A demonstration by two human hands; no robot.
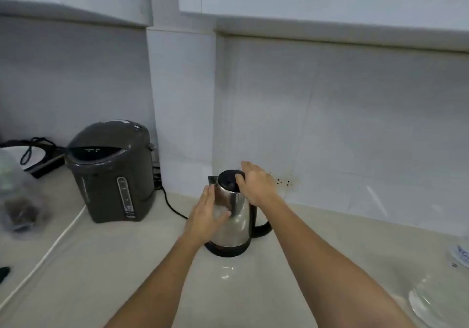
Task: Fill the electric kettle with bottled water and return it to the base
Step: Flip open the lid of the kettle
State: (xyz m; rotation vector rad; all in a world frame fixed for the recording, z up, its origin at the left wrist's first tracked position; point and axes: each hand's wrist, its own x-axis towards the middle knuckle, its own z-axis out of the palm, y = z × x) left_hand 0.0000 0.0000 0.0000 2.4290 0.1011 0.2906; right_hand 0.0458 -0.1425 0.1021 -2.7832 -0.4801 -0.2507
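Note:
A stainless steel electric kettle (234, 223) with a black lid and black handle stands upright on its black base (223, 251) on the pale counter, near the tiled wall. My left hand (206, 213) lies flat against the kettle's left side, fingers extended. My right hand (255, 184) rests on the right edge of the black lid (227, 179), thumb on the lid, fingers spread toward the wall. A clear plastic water bottle (442, 294) lies at the right edge, partly cut off.
A dark grey hot water dispenser (111, 173) stands to the left, its black cord (172, 207) running behind the kettle. A white cable (48, 254) crosses the counter. A clear bag (17, 198) sits far left. White cabinets hang overhead.

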